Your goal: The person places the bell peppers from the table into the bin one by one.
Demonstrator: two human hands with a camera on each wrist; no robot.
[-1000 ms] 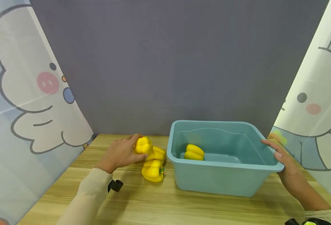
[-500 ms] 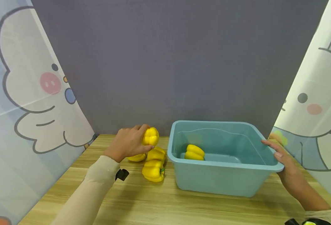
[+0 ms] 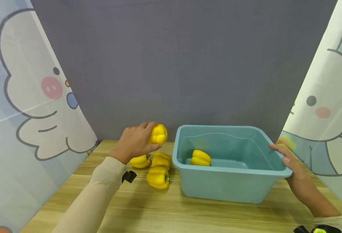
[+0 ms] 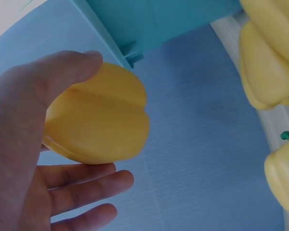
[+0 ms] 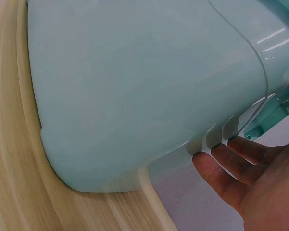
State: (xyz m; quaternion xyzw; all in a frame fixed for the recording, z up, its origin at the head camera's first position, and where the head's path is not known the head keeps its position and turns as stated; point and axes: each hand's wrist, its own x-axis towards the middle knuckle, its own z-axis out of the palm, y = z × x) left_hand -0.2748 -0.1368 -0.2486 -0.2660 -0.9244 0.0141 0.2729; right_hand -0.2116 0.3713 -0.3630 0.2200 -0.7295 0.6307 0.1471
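My left hand (image 3: 136,140) grips a yellow bell pepper (image 3: 158,134), raised above the table to the left of the bin. In the left wrist view, the thumb lies along one side of this pepper (image 4: 103,113) and fingers show below it. At the right end of the blue-green plastic bin (image 3: 223,184), my right hand (image 3: 299,178) holds the rim. The right wrist view shows fingertips (image 5: 207,163) against the bin's outer wall (image 5: 134,96); the thumb is out of sight there. Inside the bin, toward its left, lies another yellow bell pepper (image 3: 200,158).
Three more yellow bell peppers lie left of the bin: one at the front (image 3: 158,177), one behind it (image 3: 161,160) and one farther left (image 3: 140,161), partly covered by the hand. A grey panel (image 3: 171,64) stands behind the wooden table (image 3: 147,210); printed cloths flank both sides.
My left hand has lifted the bell pepper up and slightly right, away from the others, uncovering the leftmost one on the table. My right hand and the bin look unmoved.
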